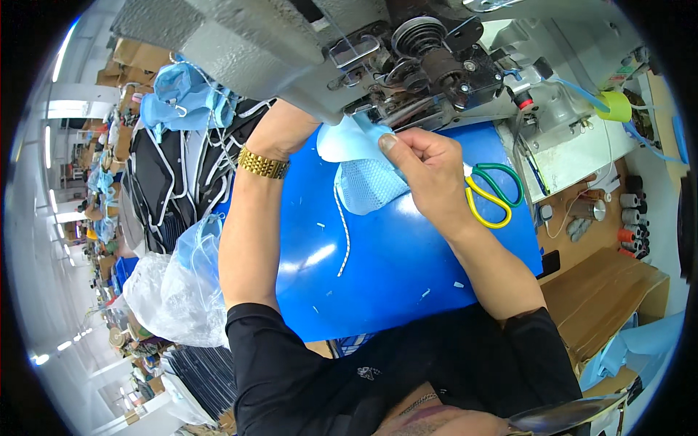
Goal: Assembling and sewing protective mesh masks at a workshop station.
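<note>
Right hand (pixel 430 171) pinches soft blue cloth (pixel 371 189) at two o'clock; left hand (pixel 291 125) part-hidden, grip unclear. Probably light, limp; best held by edges.

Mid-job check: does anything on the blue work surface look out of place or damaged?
Only minor litter: small pale scraps lie scattered on the blue work surface, looking like stray offcuts. The light blue fabric in the right hand shows no visible damage, though part is hidden.

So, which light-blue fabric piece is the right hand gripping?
The meshed piece at the sewing machine, pinched by the right hand. The left bundle sits by the black pile, the lower-right sheet near cardboard; neither is touched.
</note>
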